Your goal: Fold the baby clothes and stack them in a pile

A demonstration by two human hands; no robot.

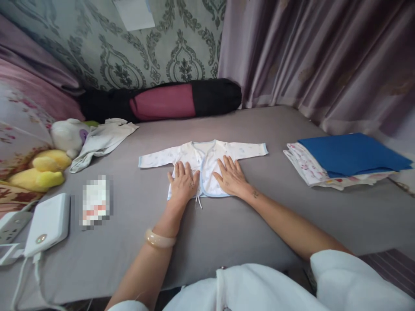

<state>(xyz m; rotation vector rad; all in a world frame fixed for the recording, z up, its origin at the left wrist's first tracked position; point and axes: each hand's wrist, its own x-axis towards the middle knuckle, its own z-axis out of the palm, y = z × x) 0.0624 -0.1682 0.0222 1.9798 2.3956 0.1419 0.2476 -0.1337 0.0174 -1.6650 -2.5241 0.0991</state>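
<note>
A small white baby shirt (212, 157) with light blue trim lies spread flat, both sleeves stretched out to the sides. My left hand (184, 182) rests flat on its lower left front, fingers spread. On the lower right front lies my right hand (231, 177), palm down with the fingers apart. White tie strings (199, 201) hang out below the shirt's hem between my hands. Parts of the front are hidden under both palms.
A blue folder-like sheet (353, 153) tops folded cloths (308, 168) at the right. Leftward are a white power bank (48, 224) with cables, a pixelated item (95, 201), a pale garment (103, 140) and plush toys (48, 168). A black and maroon long bag (162, 101) lies behind.
</note>
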